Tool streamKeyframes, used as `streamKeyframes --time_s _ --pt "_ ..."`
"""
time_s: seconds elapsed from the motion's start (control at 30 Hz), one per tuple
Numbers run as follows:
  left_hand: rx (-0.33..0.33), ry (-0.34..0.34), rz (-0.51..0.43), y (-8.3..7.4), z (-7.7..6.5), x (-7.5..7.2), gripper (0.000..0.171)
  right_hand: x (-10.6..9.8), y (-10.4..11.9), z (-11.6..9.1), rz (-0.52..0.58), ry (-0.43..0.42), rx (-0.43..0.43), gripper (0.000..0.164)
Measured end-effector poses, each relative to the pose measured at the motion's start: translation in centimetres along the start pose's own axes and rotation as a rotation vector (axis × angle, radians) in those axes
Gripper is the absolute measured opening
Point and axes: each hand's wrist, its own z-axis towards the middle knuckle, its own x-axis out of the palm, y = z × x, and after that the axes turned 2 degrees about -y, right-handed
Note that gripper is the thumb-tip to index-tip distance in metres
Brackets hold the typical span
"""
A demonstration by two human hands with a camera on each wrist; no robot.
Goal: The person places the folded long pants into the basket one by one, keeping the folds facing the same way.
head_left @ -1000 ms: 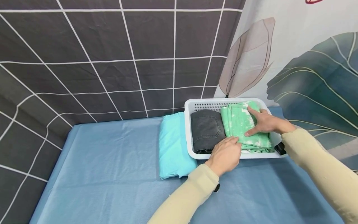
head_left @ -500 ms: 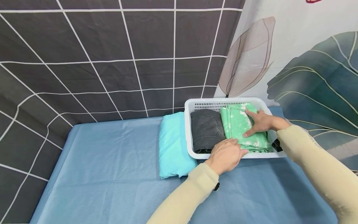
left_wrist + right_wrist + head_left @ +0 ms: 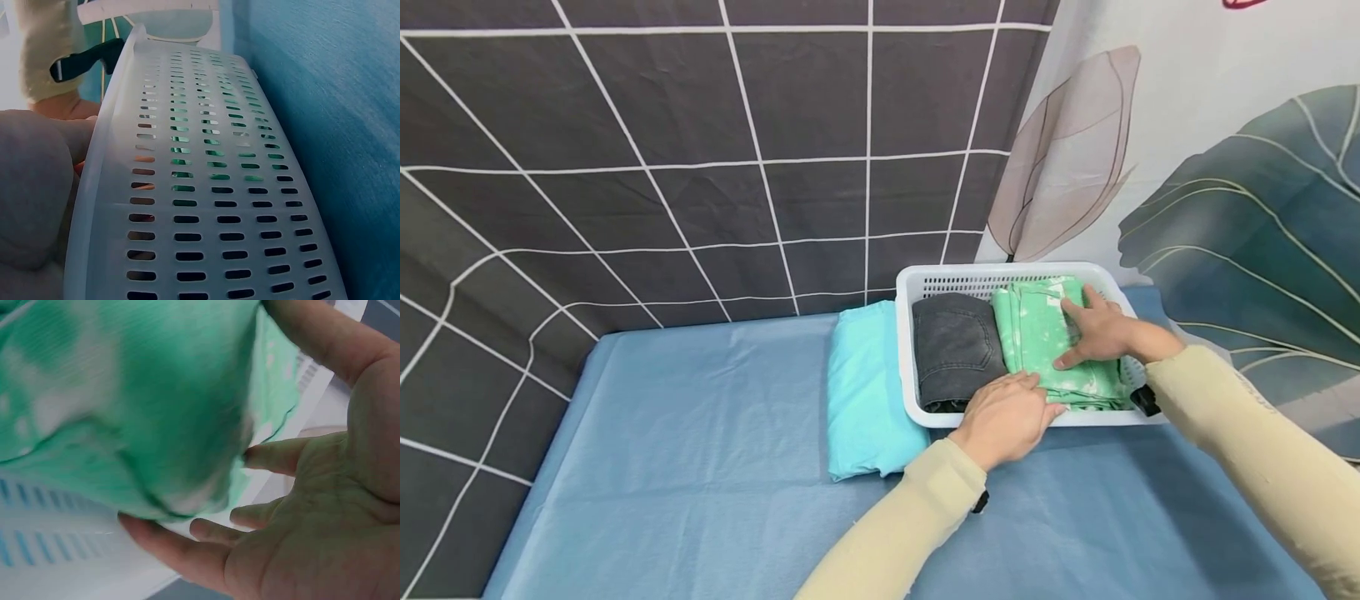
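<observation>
A white plastic basket (image 3: 910, 367) holds folded dark grey jeans (image 3: 955, 342) on its left and a folded green-and-white patterned cloth (image 3: 1030, 325) on its right. My right hand (image 3: 1101, 329) touches the green cloth's right part, fingers spread. In the right wrist view, the fingertips lie along the cloth's edge, beside the basket wall. My left hand (image 3: 1006, 417) reaches over the front rim, its fingers down at the near edge of the cloth and its thumb pointing right. Those fingertips are hidden; the left wrist view shows the slotted basket wall (image 3: 206, 150) in front of them.
A folded turquoise cloth (image 3: 868, 392) lies against the basket's left side. All stand on a blue-covered table (image 3: 700, 433). Behind hangs a dark curtain with white grid lines (image 3: 812, 100), and at the right a white leaf-patterned curtain (image 3: 1187, 125).
The left thumb has come out to the right along the front rim. My right hand has shifted slightly on the green cloth, its fingers spreading. The basket, jeans and turquoise cloth have stayed put.
</observation>
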Motion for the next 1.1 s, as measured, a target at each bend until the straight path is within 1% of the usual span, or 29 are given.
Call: streamKeyframes --time_s 0.07,0.17,0.3,0.4,0.53,0.63,0.77,0.93,1.03,1.1 --pt "-0.008 0.005 -0.004 0.1 0.0 0.0 0.052 -0.2 0.5 0.0 -0.056 -0.008 -0.033 0.116" --pt "-0.014 0.006 -0.016 0.1 -0.1 0.0 0.052 -0.6 0.7 0.0 -0.078 0.024 -0.073 0.113" --pt "-0.013 0.008 -0.024 0.1 -0.2 0.1 0.052 -1.1 0.1 0.2 -0.036 0.106 -0.097 0.11" --pt "-0.025 0.02 -0.023 0.2 -0.3 0.1 0.052 -1.3 -0.3 0.5 0.004 0.153 -0.11 0.109" --pt "-0.044 0.046 -0.031 0.2 -0.4 0.0 0.051 -1.3 -0.7 0.7 0.036 0.185 -0.114 0.111" --pt "-0.046 0.048 -0.038 0.1 -0.6 -0.1 0.049 -1.3 -0.9 0.6 0.054 0.192 -0.112 0.112" --pt "-0.035 0.041 -0.057 0.2 -1.3 -0.7 0.048 -1.3 -0.8 0.5 0.064 0.18 -0.105 0.112" --pt "-0.027 0.046 -0.126 0.3 -2.8 -1.9 0.05 -1.1 -0.2 0.3 0.004 0.124 -0.074 0.11" --pt "-0.024 0.011 -0.15 0.6 -3.7 -2.8 0.051 -0.9 0.3 0.1 -0.057 0.071 -0.068 0.106" --pt "-0.023 -0.023 -0.15 1.0 -4.2 -3.5 0.05 -0.7 0.8 0.0 -0.086 0.034 -0.076 0.1"
